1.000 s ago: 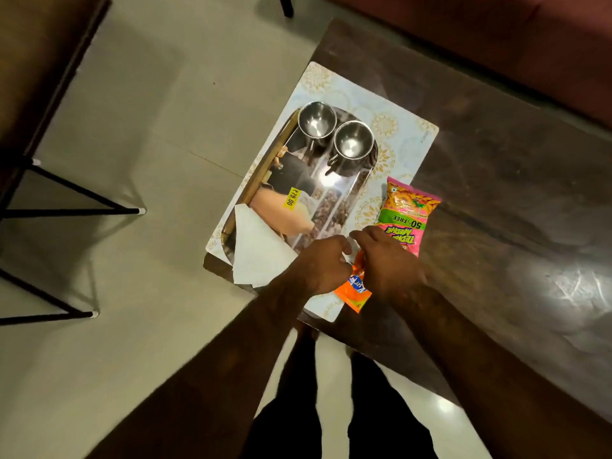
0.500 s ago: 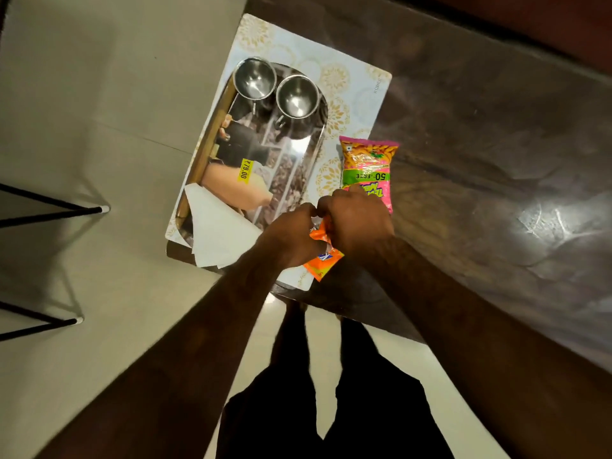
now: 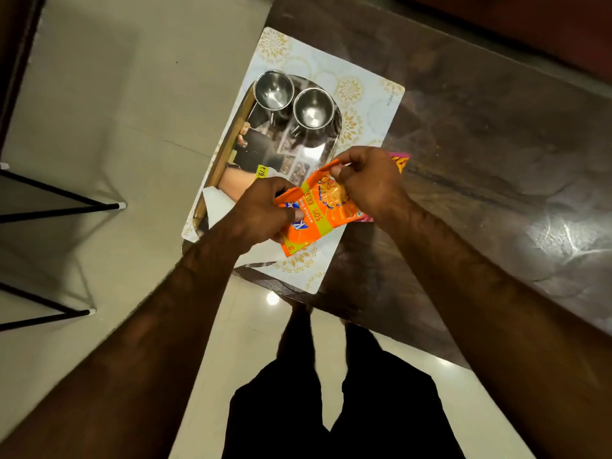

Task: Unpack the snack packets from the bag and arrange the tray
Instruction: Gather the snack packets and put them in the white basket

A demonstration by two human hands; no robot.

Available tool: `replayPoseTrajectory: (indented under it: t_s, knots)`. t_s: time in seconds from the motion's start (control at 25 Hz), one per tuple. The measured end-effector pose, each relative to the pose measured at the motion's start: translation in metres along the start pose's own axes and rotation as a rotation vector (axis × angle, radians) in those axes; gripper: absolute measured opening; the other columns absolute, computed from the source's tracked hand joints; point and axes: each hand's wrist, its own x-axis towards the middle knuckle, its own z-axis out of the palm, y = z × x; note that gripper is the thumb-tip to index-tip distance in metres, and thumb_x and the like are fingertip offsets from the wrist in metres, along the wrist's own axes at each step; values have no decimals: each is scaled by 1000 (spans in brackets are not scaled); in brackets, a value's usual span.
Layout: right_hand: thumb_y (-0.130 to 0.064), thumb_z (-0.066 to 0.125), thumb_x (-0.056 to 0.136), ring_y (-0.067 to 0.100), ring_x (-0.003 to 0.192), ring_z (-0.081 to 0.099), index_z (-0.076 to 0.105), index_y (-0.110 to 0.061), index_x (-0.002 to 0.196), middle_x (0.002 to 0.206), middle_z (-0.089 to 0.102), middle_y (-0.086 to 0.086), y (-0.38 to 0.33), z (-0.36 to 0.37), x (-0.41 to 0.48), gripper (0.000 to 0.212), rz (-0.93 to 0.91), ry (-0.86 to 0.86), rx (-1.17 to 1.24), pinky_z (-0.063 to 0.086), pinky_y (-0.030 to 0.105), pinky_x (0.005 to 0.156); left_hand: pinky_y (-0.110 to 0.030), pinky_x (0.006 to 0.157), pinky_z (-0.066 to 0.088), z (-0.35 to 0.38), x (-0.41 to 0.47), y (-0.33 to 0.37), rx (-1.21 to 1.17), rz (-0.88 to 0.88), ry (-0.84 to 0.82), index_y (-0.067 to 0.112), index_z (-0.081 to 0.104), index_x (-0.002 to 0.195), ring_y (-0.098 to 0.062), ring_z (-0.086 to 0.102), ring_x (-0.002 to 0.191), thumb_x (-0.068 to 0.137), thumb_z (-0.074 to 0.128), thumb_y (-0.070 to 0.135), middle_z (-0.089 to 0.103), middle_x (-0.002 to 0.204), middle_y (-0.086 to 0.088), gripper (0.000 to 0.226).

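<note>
- Standing at the table [image 3: 480, 154] edge, the person reaches both arms forward and holds an orange packet [image 3: 318, 217] in the air over the near end of the tray [image 3: 230, 140].
- The left hand [image 3: 261, 213] grips the packet's lower left side, thumb pressed on the printed face and fingers curled behind it.
- The right hand [image 3: 371, 183] pinches the packet's top edge, fingers curled over it.
- Both hands are clamped on the one packet and close together, with the packet tilted between them.
- A pink packet [image 3: 400, 160] lies on the table just beside the mat [image 3: 364, 91]. It is mostly hidden behind the right hand, so only a corner shows.
- The tray sits on the patterned mat.
- Two steel cups stand side by side at the tray's far end, mouths up: the left cup [image 3: 274, 91] and the right cup [image 3: 313, 107].
- A white napkin [image 3: 215, 207] lies at the tray's near left corner, partly under the left forearm.
- A peach thing [image 3: 238, 180] with a yellow price sticker [image 3: 261, 170] lies next to the napkin. I cannot tell what it is.
- Black metal legs [image 3: 49, 207] stand on the tiled floor to the left.
</note>
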Motion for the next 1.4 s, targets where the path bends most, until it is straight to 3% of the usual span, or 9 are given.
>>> replayPoseTrajectory:
  t_s: [0.24,0.36,0.48,0.6,0.72,0.88,1.04,1.2,1.4]
  knots:
    - [-17,65,90,21,110,70,73,-28,114,114,71,-2,-8,1,12,28,-5,110,-133,57,39,97,-28,46,55,-45,11,-21,-363,-218,446,8,64,120,-25,68,76,85,73,17,71,114,-16,37]
    - [-21,67,89,32,133,56,61,-21,138,142,59,12,4,-11,10,50,95,198,-294,47,38,111,-39,64,61,-61,18,-29,-187,-304,574,11,57,126,-27,66,87,86,68,21,65,122,-13,42]
    - [-34,75,90,40,146,39,38,-10,154,158,38,18,10,-19,4,78,298,178,-411,40,45,117,-44,91,54,-61,15,-33,187,-312,711,9,53,127,-37,55,117,80,68,21,49,135,-17,51]
    - [-32,76,91,43,149,36,31,-5,155,161,32,22,10,-21,-3,83,377,125,-401,37,47,118,-38,84,45,-54,12,-30,354,-194,813,9,51,124,-36,45,125,74,69,17,42,137,-16,54]
    - [-27,75,93,45,148,37,29,-5,158,163,28,23,13,-18,-7,82,375,116,-351,37,48,117,-39,84,46,-41,14,-26,361,-57,802,10,54,117,-35,50,118,73,62,11,47,128,-14,45]
    - [-22,72,91,43,137,48,40,-13,154,158,31,19,21,-13,-7,71,317,116,-313,44,46,110,-29,81,43,-7,21,-20,278,251,524,9,59,109,-23,56,96,78,60,5,52,110,-8,31]
    - [-27,74,83,33,113,63,55,-22,143,143,40,11,19,-11,-12,63,232,173,-239,55,42,102,-25,80,45,18,31,-18,216,303,364,13,61,107,-12,55,88,82,63,7,51,105,0,26]
    - [-32,77,72,21,101,57,56,-32,141,123,39,0,-5,2,-18,71,99,81,-158,55,37,99,-30,77,43,13,35,-13,103,276,430,15,59,97,-14,55,86,93,51,19,61,100,-5,11]
    - [-37,80,78,24,116,64,51,-30,145,129,41,1,-28,47,-21,74,-21,-38,-126,54,34,98,-36,77,46,-23,29,-18,57,178,631,10,60,94,-29,61,93,96,46,26,66,96,-9,22]
